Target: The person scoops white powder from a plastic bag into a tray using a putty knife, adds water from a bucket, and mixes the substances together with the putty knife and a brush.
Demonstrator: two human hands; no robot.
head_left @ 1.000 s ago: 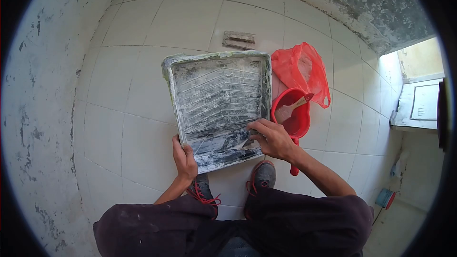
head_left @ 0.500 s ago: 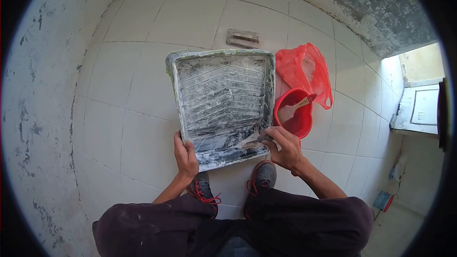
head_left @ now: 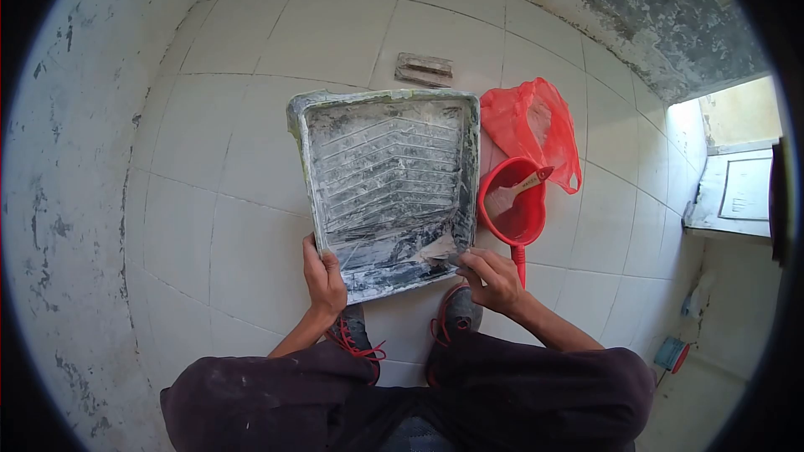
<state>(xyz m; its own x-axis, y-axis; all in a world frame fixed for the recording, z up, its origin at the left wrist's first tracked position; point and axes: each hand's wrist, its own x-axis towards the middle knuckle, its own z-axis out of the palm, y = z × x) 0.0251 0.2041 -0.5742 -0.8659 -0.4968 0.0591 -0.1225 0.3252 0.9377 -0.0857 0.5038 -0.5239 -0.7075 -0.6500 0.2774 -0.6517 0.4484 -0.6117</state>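
My left hand (head_left: 325, 278) grips the near left corner of a paint tray (head_left: 394, 167), its thumb over the rim. The tray is ribbed and smeared with white and dark residue. My right hand (head_left: 492, 278) is closed on a small scraper (head_left: 450, 259), whose blade is at the tray's near right corner, mostly hidden by the fingers. Beside the blade lies a patch of pale paste (head_left: 437, 247). Right of the tray is a red pot (head_left: 526, 222) with a handle, and a brush (head_left: 528, 182) rests in it.
A red plastic bag (head_left: 536, 121) lies beyond the pot. A plastering float (head_left: 424, 69) is on the tiled floor past the tray. My shoes (head_left: 356, 331) are just below the tray. A blue and red round object (head_left: 672, 355) is at the far right.
My right hand has moved slightly down and toward me with the scraper, from the tray's inner corner to nearer its edge. The pot's handle now shows more. My left hand keeps its hold.
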